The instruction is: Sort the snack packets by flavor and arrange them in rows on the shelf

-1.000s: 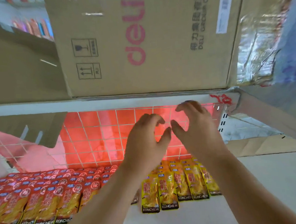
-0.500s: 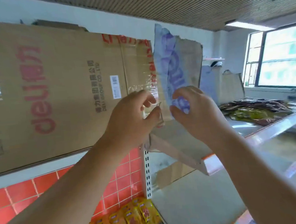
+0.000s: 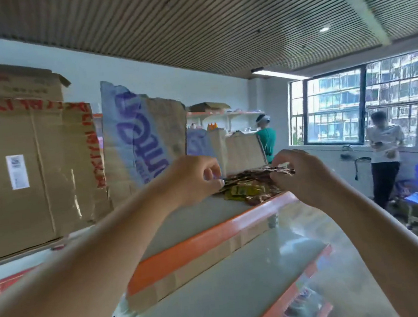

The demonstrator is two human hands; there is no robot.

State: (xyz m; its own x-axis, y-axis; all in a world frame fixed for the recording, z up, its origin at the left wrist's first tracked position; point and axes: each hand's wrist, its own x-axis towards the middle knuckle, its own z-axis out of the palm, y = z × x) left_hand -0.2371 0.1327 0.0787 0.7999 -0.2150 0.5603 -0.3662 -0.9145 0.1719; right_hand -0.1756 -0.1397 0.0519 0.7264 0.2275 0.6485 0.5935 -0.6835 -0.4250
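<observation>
Upright cardboard sheets wall the top shelf behind (packet pile ahead); its front lies open.

Bare forearms, left hand, right hand.

One wide-angle view only, worn on the head and close against the orange front edge of the top shelf. It faces forward along that shelf, tilted slightly up, with the snack packets on it near frame centre. Past the shelf's far end lies a window; above the shelf, slatted ceiling.
</observation>
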